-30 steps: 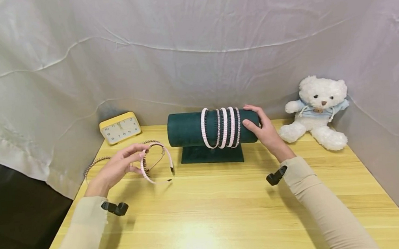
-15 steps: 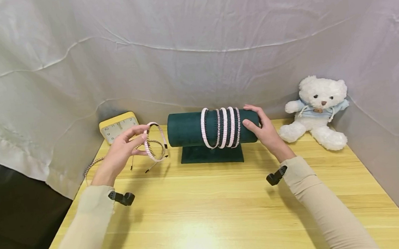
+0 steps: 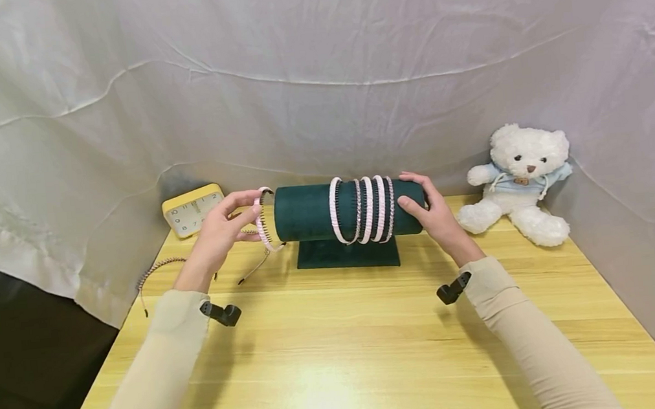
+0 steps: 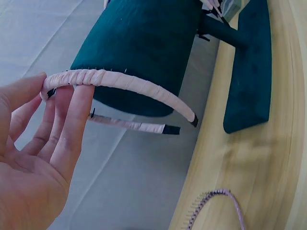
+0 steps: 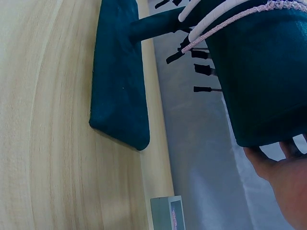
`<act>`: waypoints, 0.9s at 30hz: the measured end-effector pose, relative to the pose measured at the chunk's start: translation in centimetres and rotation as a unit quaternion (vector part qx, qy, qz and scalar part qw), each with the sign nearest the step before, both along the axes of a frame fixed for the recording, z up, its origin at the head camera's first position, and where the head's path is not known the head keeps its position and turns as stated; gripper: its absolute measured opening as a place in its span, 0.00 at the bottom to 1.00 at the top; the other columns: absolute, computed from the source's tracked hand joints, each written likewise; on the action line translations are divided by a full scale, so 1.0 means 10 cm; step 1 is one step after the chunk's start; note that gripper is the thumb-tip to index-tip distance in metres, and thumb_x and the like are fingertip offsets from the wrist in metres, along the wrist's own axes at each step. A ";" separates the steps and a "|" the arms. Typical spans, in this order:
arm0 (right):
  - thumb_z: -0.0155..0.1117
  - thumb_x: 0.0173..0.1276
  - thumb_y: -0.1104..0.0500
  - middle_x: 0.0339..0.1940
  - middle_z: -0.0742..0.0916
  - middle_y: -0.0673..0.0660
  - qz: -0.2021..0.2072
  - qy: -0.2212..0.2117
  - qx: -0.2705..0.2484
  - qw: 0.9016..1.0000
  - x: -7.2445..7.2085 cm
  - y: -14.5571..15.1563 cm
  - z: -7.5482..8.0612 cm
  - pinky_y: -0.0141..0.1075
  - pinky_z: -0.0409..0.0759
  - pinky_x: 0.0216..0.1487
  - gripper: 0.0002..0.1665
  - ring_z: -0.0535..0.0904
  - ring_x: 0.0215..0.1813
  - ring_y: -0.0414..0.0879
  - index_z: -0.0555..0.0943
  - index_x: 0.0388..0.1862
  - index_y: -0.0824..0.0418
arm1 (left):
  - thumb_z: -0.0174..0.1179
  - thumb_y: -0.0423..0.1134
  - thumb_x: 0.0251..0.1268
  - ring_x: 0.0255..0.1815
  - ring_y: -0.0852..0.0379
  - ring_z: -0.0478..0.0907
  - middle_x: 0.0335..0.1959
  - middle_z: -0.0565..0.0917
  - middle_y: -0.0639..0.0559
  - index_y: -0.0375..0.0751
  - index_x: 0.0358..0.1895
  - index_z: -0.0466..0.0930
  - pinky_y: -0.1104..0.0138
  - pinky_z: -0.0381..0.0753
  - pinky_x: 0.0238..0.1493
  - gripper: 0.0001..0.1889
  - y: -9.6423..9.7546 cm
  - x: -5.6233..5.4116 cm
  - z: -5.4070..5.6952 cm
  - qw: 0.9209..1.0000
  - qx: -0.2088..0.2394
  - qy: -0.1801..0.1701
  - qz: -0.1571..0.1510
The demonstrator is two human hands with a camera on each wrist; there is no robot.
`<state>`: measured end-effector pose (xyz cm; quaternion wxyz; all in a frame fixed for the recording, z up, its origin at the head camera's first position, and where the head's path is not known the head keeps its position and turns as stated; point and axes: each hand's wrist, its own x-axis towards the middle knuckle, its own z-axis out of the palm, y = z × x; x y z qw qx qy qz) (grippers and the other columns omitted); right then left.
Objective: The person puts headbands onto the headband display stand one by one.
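Observation:
My left hand (image 3: 227,226) pinches a pale pink fabric-wrapped headband (image 4: 115,79), toothed on its inner side, between thumb and fingers. It stands right at the left end of a dark green velvet headband stand (image 3: 305,213), its two black-tipped ends overlapping the roll in the left wrist view. Around the roll's right half sit several pink and purplish headbands (image 3: 336,211). My right hand (image 3: 430,212) grips the roll's right end, thumb in front and fingers behind. Below the left hand, a thin braided headband (image 4: 218,192) lies on the table, mostly hidden in the head view.
Another braided headband (image 3: 155,271) lies at the table's left edge. A yellow clock (image 3: 195,209) leans at the back left. A white teddy bear (image 3: 527,180) in a blue top sits at the back right. Grey cloth (image 3: 318,101) hangs behind the wooden table (image 3: 339,333).
My left hand has moved right and up with the pink headband, turning it and bringing it to the roll's left end. The right hand and the stand have stayed in place.

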<state>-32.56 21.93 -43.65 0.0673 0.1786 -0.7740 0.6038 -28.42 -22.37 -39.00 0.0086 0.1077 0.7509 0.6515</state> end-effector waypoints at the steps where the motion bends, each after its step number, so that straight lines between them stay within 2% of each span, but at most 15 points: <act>1: 0.62 0.85 0.53 0.90 0.65 0.53 0.001 0.000 -0.002 1.000 0.00 0.00 0.00 0.26 0.73 0.68 0.32 0.63 0.87 0.55 0.68 0.83 0.51 | 0.63 0.43 0.83 0.48 0.57 0.82 0.64 0.77 0.47 0.43 0.76 0.76 0.62 0.93 0.45 0.24 0.02 -0.01 0.00 1.000 0.002 0.001 0.001; 7: 0.62 0.85 0.53 0.90 0.65 0.52 0.002 -0.001 -0.006 1.000 0.00 0.00 0.00 0.24 0.74 0.66 0.34 0.62 0.87 0.55 0.66 0.84 0.57 | 0.64 0.42 0.83 0.52 0.57 0.83 0.63 0.77 0.51 0.45 0.78 0.75 0.62 0.93 0.45 0.26 0.12 -0.06 0.01 1.000 0.008 -0.007 0.009; 12: 0.62 0.85 0.53 0.90 0.64 0.55 0.001 0.000 -0.006 1.000 -0.01 0.00 -0.01 0.24 0.74 0.67 0.32 0.62 0.87 0.54 0.68 0.83 0.53 | 0.64 0.42 0.83 0.55 0.57 0.84 0.64 0.76 0.49 0.47 0.81 0.72 0.62 0.93 0.45 0.29 0.16 -0.10 0.00 1.000 0.011 -0.018 0.012; 17: 0.62 0.85 0.53 0.90 0.65 0.51 0.000 -0.003 -0.007 1.000 0.01 -0.01 0.00 0.24 0.74 0.67 0.32 0.62 0.87 0.55 0.69 0.83 0.50 | 0.64 0.42 0.82 0.56 0.56 0.84 0.64 0.77 0.49 0.48 0.82 0.73 0.62 0.93 0.44 0.29 0.21 -0.13 0.01 1.000 0.004 -0.022 0.010; 23: 0.62 0.85 0.53 0.90 0.64 0.50 0.002 -0.005 -0.006 1.000 0.01 -0.02 0.00 0.25 0.75 0.66 0.33 0.63 0.87 0.55 0.67 0.84 0.52 | 0.63 0.41 0.83 0.52 0.57 0.84 0.57 0.77 0.50 0.48 0.82 0.73 0.62 0.94 0.44 0.28 0.20 -0.16 0.02 1.000 0.000 -0.026 0.002; 27: 0.62 0.85 0.53 0.89 0.65 0.51 0.000 -0.002 -0.010 1.000 0.00 -0.02 0.00 0.25 0.76 0.66 0.33 0.64 0.86 0.55 0.68 0.84 0.53 | 0.63 0.44 0.83 0.47 0.57 0.81 0.51 0.78 0.51 0.50 0.82 0.73 0.62 0.94 0.44 0.29 0.20 -0.17 0.04 0.999 -0.022 -0.025 -0.008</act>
